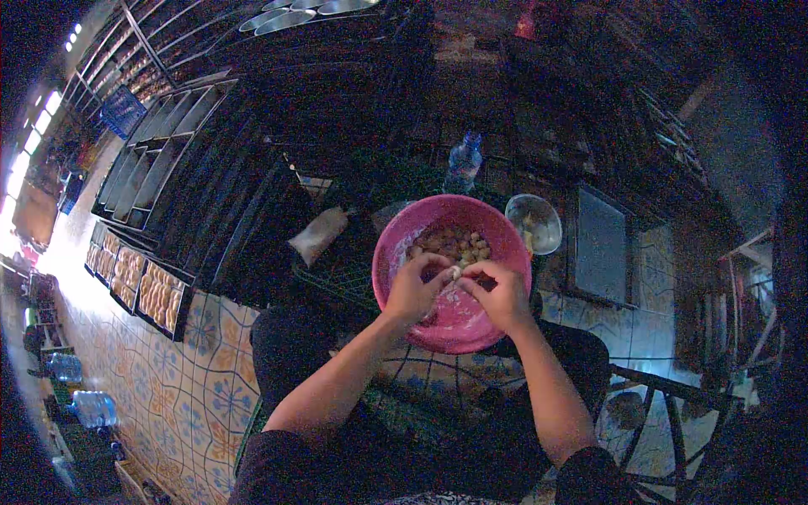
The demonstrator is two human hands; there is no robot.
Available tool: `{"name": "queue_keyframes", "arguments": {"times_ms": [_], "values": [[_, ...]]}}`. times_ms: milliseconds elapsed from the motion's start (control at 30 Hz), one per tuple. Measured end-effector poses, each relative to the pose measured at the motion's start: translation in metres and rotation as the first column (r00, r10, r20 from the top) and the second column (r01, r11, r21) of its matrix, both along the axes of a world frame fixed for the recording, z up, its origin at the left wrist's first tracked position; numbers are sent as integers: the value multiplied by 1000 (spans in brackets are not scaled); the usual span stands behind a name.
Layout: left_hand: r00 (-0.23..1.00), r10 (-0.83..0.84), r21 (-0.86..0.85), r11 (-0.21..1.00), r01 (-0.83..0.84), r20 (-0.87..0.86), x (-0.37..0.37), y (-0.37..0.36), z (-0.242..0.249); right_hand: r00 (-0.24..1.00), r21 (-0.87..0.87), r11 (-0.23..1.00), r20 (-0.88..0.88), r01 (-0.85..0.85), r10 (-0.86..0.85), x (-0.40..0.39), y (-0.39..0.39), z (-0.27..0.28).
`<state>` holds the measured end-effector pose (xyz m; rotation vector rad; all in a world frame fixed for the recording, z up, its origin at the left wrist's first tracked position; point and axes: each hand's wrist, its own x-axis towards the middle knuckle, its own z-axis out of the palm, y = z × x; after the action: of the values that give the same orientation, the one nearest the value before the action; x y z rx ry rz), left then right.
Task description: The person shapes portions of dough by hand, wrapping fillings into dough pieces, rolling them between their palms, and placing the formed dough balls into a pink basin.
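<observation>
A pink plastic basin (452, 338) stands before me at knee height. Several small pale-brown balls (459, 240) lie heaped at its far side, and whitish smears mark its inner wall. Over the basin, my left hand (412, 290) and my right hand (499, 295) meet at the fingertips. Both pinch one small whitish piece of what looks like dough (456, 272) between thumbs and forefingers. My fingers cover part of the piece and some of the balls.
Behind the basin stands a clear plastic bottle (462, 164). A metal bowl (536, 223) sits to the right, a filled plastic bag (320, 236) to the left. Trays of shaped dough (143, 282) and a stack of empty baking pans (160, 160) are farther left. A grey tray (601, 244) leans at right.
</observation>
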<state>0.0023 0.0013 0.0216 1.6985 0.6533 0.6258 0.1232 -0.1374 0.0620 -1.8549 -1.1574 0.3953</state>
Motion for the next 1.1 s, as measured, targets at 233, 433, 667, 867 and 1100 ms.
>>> {"name": "queue_keyframes", "arguments": {"times_ms": [233, 433, 667, 867, 1100], "values": [[980, -195, -409, 897, 164, -35, -1, 1, 1, 990, 39, 999, 136, 36, -41, 2, -1, -7], [968, -249, -383, 899, 215, -39, 1, 4, -9, 942, 31, 998, 328, 58, -65, -4, -3, -8], [990, -94, -620, 784, 11, -101, 0, 1, -12, 993, 91, 996, 121, -4, -7, -7, 2, -10], [991, -112, -707, 707, 28, -72, -1, -2, -16, 986, 35, 999, 165, -30, 24, -5, -2, -16], [913, -407, -859, 457, 228, 26, -7, 8, -25, 993, 36, 999, 115, -18, 14, -2, -6, 6]]}}
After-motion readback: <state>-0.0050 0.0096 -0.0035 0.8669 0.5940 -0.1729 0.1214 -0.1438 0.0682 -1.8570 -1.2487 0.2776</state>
